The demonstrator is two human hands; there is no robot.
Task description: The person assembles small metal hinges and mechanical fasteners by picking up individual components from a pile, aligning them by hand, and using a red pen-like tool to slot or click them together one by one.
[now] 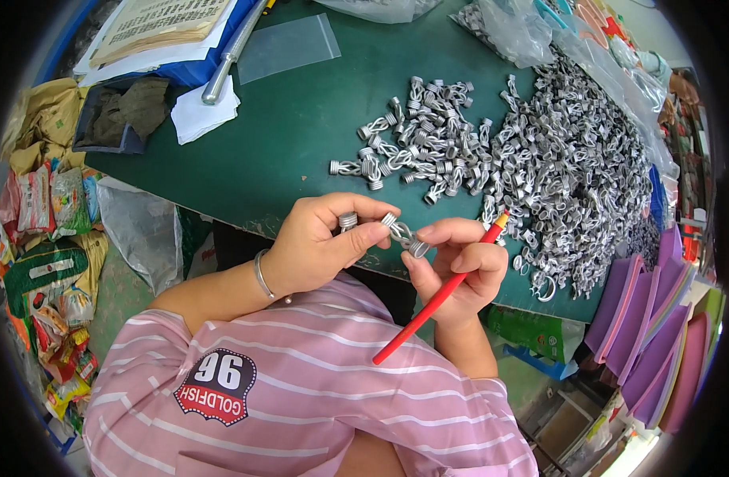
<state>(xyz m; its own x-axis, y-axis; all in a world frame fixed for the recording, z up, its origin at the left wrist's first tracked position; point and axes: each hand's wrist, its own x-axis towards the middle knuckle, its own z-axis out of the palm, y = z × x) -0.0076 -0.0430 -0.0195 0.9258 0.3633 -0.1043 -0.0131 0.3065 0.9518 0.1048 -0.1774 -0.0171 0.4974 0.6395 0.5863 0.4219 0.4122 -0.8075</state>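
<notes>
Head view: pinching a metal piece [400,231] between left hand [315,238] and right hand [466,280] by the table [293,111], likely for steadiness. Clasping another piece [348,221] left, red pencil [428,304] right, perhaps for handiness.

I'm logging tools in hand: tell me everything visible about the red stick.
The red stick is slim, straight and pencil-like, with a smooth red body, painted or plastic by its look, and a yellowish upper end. It slants from lower left to upper right, held in the right hand. Its lower end shows against the striped shirt; whether they touch is unclear.
</notes>
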